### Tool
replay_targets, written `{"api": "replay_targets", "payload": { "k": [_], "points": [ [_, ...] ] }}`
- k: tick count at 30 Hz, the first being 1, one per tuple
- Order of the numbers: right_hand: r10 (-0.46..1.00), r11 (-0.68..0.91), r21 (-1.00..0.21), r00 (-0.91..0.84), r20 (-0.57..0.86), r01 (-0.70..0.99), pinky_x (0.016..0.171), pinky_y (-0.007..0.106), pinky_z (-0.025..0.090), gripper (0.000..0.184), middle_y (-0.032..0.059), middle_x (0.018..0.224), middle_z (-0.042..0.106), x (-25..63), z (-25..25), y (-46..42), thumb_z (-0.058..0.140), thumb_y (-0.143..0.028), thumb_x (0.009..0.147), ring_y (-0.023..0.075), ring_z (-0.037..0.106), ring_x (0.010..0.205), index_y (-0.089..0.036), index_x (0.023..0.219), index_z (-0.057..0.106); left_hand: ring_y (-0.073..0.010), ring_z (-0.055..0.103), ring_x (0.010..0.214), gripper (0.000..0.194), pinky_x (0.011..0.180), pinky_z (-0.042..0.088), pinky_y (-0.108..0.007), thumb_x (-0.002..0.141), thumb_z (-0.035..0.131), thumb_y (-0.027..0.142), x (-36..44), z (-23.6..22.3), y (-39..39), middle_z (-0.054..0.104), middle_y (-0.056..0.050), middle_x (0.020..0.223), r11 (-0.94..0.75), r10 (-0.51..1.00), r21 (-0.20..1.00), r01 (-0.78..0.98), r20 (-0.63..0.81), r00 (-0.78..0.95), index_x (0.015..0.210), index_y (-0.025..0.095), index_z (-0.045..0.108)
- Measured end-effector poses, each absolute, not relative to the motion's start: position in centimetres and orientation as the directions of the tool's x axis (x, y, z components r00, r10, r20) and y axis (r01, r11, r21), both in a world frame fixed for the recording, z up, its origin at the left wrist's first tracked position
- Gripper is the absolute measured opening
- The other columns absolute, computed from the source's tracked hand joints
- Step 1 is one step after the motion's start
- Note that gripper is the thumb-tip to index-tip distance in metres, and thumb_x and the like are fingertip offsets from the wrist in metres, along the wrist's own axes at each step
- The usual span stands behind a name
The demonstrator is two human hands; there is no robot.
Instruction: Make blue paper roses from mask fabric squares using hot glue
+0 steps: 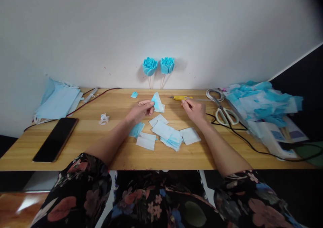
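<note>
My left hand (141,110) pinches a folded blue and white fabric piece (157,102) and holds it just above the wooden table (101,147). Beside it to the right, my right hand (194,109) is closed, its fingers resting on the handle end of a yellow glue gun (182,98) that lies on the table. Several cut blue and white fabric squares (165,135) lie in a loose heap in front of both hands. Two finished blue fabric roses (158,66) on sticks lean against the wall behind.
A black phone (56,139) lies at the near left. A stack of blue face masks (57,102) sits at the far left, scissors (224,113) and a black cable (242,139) at the right, and a pile of blue fabric scraps (262,102) at the far right.
</note>
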State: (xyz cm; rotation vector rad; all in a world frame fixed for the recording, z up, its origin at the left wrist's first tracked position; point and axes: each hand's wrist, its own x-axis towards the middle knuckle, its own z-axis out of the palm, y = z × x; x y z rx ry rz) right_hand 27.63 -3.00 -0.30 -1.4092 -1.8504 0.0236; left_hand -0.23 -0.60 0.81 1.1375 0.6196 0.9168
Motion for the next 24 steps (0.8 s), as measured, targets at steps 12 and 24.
{"api": "replay_targets", "payload": {
  "k": [12, 24],
  "points": [
    [0.783, 0.457, -0.413, -0.137, 0.606, 0.788, 0.061, 0.030, 0.037, 0.038, 0.0015, 0.059, 0.062, 26.4, -0.2, -3.5, 0.053, -0.035, 0.097, 0.0156, 0.057, 0.059, -0.021, 0.062, 0.063, -0.0069, 0.046, 0.052, 0.059, 0.053, 0.035, -0.022, 0.070, 0.079, 0.067, -0.4, 0.6, -0.7, 0.053, 0.000, 0.055, 0.065, 0.837, 0.965, -0.253, 0.086, 0.540, 0.057, 0.013, 0.059],
    [0.746, 0.635, -0.516, -0.282, 0.604, 0.574, 0.073, 0.033, 0.049, 0.029, 0.0039, 0.079, 0.074, 24.7, 1.8, -4.9, 0.052, -0.039, 0.100, 0.0182, 0.067, 0.072, -0.022, 0.086, 0.072, -0.0076, 0.044, 0.052, 0.063, 0.053, 0.032, -0.024, 0.066, 0.079, 0.072, -0.2, 0.6, -0.7, 0.053, 0.000, 0.054, 0.040, 0.839, 0.962, -0.270, 0.115, 0.532, 0.057, 0.013, 0.058]
  ]
}}
